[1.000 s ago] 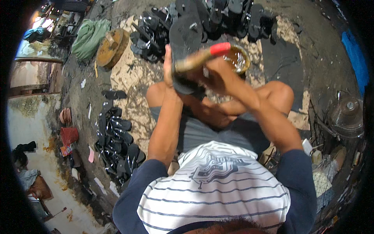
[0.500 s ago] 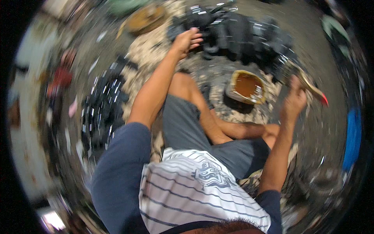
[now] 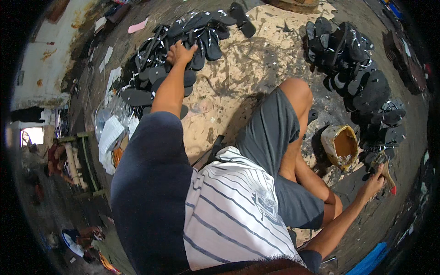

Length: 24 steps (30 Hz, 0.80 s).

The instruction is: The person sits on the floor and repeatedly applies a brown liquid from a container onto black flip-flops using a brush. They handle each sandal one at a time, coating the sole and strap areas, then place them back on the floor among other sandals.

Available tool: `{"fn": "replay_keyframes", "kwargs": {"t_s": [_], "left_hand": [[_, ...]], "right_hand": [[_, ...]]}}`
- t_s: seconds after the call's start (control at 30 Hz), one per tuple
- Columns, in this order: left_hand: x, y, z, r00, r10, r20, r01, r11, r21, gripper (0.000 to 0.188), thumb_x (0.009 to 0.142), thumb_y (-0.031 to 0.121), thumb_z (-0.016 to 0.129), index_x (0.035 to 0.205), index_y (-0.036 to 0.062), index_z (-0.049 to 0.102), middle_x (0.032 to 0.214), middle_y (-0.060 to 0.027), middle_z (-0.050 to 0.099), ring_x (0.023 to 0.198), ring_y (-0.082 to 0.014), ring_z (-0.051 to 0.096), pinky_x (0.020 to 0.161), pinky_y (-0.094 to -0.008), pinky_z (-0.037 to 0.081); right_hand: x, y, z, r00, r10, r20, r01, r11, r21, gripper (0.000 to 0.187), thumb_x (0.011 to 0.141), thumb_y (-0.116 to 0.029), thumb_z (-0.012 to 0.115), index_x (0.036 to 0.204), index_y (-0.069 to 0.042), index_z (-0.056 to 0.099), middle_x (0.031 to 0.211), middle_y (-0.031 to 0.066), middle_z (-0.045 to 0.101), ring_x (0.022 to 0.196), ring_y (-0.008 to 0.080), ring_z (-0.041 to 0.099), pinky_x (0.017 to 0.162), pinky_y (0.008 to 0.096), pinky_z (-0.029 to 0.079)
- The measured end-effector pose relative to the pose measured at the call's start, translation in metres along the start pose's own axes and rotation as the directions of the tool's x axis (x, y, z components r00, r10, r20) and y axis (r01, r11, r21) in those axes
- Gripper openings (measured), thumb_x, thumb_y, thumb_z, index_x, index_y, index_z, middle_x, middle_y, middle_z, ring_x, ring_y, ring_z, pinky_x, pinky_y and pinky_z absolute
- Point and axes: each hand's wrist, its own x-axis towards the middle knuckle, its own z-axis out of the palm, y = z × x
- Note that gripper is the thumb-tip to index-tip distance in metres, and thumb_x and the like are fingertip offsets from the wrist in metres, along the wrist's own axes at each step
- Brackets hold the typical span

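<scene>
Black flip-flops (image 3: 153, 73) lie heaped in a curved pile at the far left. My left hand (image 3: 182, 52) reaches to the inner side of this pile, thumb and fingers apart, touching the sandals; its fingertips are partly hidden among them. At the right, my right hand (image 3: 375, 184) is closed around a brush (image 3: 388, 174) with a pale wooden handle and a red tip. The brush end lies close to a second row of black flip-flops (image 3: 371, 89). Beside that row stands a cut, crusted container (image 3: 332, 142) of brown, glue-like liquid, near my crossed legs.
Stained tan sheeting (image 3: 224, 91) covers the floor between the two sandal groups. A clear plastic bag (image 3: 107, 114) and white scraps lie left of the pile. A round brown object (image 3: 293, 4) sits at the far edge. Blue material (image 3: 369, 260) lies at lower right.
The view has turned left and sharpened. My left hand has left the right-hand row of flip-flops and is now at the left pile. My right hand still holds the brush.
</scene>
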Motion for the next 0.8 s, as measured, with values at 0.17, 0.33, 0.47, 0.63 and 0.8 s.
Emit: {"fn": "replay_keyframes", "kwargs": {"t_s": [0.17,0.33,0.47,0.63,0.8], "left_hand": [[-0.026,0.004,-0.002,0.947,-0.174,0.271,0.135,0.978,0.157,0.130,0.062,0.067,0.081,0.158,0.0350,-0.001,0.164,-0.0196,-0.011,0.147,-0.0462,-0.018,0.106,-0.0799,0.006],[-0.034,0.004,0.008,0.986,-0.049,0.162,-0.011,0.937,0.348,0.127,0.065,0.054,0.086,0.157,0.0355,0.002,0.164,-0.0190,-0.005,0.148,-0.0478,-0.010,0.106,-0.0785,0.018],[0.007,-0.017,0.014,0.992,0.010,0.126,-0.046,0.956,0.291,0.115,0.070,0.048,0.084,0.155,0.0391,0.008,0.160,-0.0202,0.011,0.145,-0.0523,0.007,0.101,-0.0728,0.036],[0.018,-0.039,0.020,0.966,0.214,0.143,-0.249,0.919,0.306,0.076,0.084,0.024,0.068,0.150,0.0339,0.031,0.155,-0.0239,0.020,0.137,-0.0595,0.022,0.100,-0.0603,0.046],[-0.072,-0.063,0.033,0.782,0.617,0.089,-0.623,0.774,0.110,0.061,0.082,0.001,0.056,0.138,0.0244,0.048,0.151,-0.0238,0.030,0.129,-0.0548,0.035,0.102,-0.0602,0.043]], "right_hand": [[-0.002,0.005,0.004,0.991,-0.108,-0.078,0.118,0.984,0.131,0.050,0.092,-0.050,0.067,0.076,-0.005,0.054,0.066,-0.0046,0.037,0.058,0.0089,0.031,0.053,0.0292,0.027],[-0.002,0.036,-0.033,0.997,-0.003,-0.076,-0.005,0.995,-0.103,0.047,0.094,-0.047,0.066,0.074,-0.006,0.053,0.065,-0.0040,0.037,0.058,0.0099,0.031,0.054,0.0313,0.028],[0.014,0.041,-0.039,0.994,0.047,-0.095,-0.050,0.998,-0.031,0.048,0.094,-0.047,0.066,0.073,-0.006,0.052,0.065,-0.0043,0.036,0.058,0.0091,0.030,0.054,0.0312,0.027],[0.020,0.019,-0.016,0.998,0.014,-0.068,-0.021,0.995,-0.096,0.049,0.093,-0.048,0.066,0.079,-0.001,0.058,0.069,-0.0028,0.041,0.062,0.0092,0.033,0.056,0.0303,0.029],[0.016,0.014,0.023,0.995,0.099,-0.018,-0.101,0.979,-0.177,0.048,0.095,-0.046,0.064,0.083,0.000,0.059,0.073,-0.0015,0.043,0.065,0.0096,0.035,0.060,0.0287,0.034]]}}
